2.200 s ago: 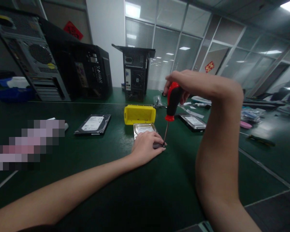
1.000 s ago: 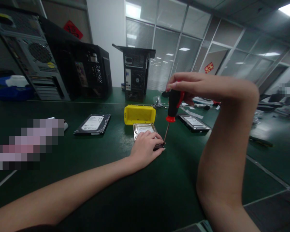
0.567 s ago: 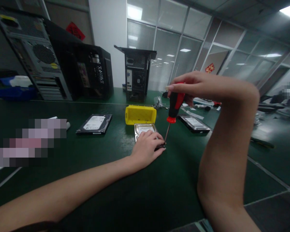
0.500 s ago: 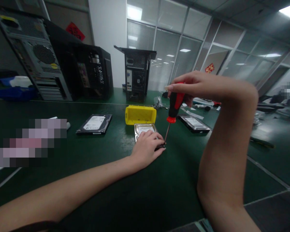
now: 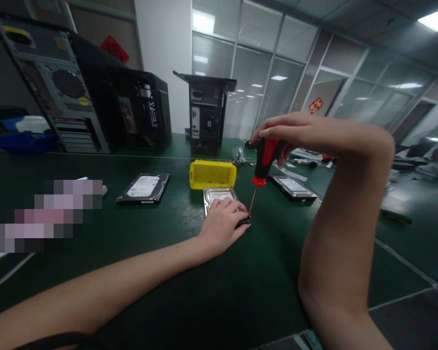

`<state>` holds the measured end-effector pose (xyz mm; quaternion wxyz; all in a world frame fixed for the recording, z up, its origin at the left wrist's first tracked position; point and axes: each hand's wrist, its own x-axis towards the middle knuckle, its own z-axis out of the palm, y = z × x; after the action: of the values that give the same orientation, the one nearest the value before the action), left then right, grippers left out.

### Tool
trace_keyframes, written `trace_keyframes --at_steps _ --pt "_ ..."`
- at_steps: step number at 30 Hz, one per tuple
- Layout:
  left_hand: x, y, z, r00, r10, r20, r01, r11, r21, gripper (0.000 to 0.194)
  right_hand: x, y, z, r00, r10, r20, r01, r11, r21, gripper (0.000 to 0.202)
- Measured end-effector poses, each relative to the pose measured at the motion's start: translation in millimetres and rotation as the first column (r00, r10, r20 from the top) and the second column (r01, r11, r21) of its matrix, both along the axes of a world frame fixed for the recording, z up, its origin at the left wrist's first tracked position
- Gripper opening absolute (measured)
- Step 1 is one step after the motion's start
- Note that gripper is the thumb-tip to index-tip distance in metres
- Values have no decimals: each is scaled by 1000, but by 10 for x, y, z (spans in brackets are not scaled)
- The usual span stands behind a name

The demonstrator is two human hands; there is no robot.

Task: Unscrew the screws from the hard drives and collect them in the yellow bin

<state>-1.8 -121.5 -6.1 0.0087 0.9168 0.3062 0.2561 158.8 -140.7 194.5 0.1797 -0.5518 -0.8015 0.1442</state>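
My left hand presses down on a silver hard drive, fingers curled over its near part and thumb along the near edge. The hand hides much of that drive. From above, my right hand wraps around the red and black handle of a screwdriver, wrist bent high. The screwdriver's shaft slants down to the drive's near right corner, beside my left fingertips; its tip is too small to make out clearly. Just behind the drive lies a yellow plastic bin, its opening facing me.
Two more hard drives lie on the green table, one to the left and one to the right. Computer cases stand behind, including a small tower and a large case. A blue bin sits far left.
My right hand's fingers have shifted slightly around the screwdriver handle, and the wrist has moved a little. My left hand and the hard drive stay in place.
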Motion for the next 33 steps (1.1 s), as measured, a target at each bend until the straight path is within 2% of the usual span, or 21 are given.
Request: trace_keyframes --at_steps 22,33 --pt "-5 -3 -15 1000 12 -8 -12 1000 11 23 -40 21 1 996 -68 63 66 997 42 38" --pt "6 1 -15 1000 9 -3 -9 1000 20 22 29 114 -14 982 -123 146 112 991 78 51"
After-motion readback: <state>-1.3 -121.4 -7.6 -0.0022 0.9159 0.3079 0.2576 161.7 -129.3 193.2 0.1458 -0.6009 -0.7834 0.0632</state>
